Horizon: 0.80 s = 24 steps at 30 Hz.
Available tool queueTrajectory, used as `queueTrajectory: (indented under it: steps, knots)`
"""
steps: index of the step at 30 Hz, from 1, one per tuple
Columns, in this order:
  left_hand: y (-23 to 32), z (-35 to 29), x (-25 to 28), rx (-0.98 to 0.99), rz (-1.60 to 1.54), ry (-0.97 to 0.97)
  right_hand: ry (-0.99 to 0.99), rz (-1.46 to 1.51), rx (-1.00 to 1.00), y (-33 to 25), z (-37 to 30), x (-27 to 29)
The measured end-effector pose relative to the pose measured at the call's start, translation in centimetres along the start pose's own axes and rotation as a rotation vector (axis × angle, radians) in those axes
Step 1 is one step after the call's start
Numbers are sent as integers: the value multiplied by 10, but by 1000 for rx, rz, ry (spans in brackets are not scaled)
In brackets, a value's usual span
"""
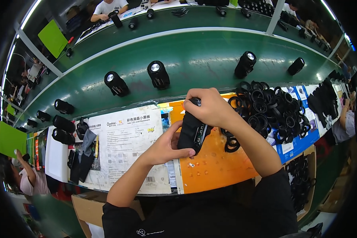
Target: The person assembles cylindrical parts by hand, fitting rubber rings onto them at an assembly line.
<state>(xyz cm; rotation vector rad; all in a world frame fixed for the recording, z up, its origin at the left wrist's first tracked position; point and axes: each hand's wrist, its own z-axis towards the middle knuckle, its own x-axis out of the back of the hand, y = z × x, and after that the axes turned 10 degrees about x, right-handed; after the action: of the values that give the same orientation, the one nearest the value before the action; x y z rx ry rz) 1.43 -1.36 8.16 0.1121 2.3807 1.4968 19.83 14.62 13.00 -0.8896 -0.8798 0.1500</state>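
A black cylindrical portable speaker [189, 137] is held tilted above the orange sheet, with a strip of ports or buttons showing on its side. My left hand [166, 144] is closed round its lower part, the thumb along the bottom end. My right hand [208, 106] grips the upper end from above, covering most of it; whether a ring sits under those fingers cannot be seen. Just right of my right hand lies a heap of black rings [260, 106]. The orange sheet [214, 170] and a white printed cardboard sheet [127, 158] cover the bench below my hands.
Several black speakers stand on the green conveyor belt [198, 51] ahead, including a speaker [158, 74] and another [245, 64]. At left are a white foam tray [56, 158], dark cloth [85, 158] and a yellow pen [96, 146]. A cardboard box [311, 178] holds more rings at lower right. Other people work around.
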Motion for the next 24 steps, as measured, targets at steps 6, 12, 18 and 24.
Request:
queueTrajectory:
  steps: [6, 12, 18, 24]
  knots:
    - [-5, -3, -7, -32, -26, -13, -83, -74, 32, -13, 5, 5]
    - [-1, 16, 22, -333, 447, 355, 88, -408, 92, 22, 27, 28]
    - [24, 101, 104, -543, 603, 1013, 200, -777, 71, 127, 73, 36]
    - [67, 166, 141, -389, 516, 791, 263, -825, 162, 156, 89, 34]
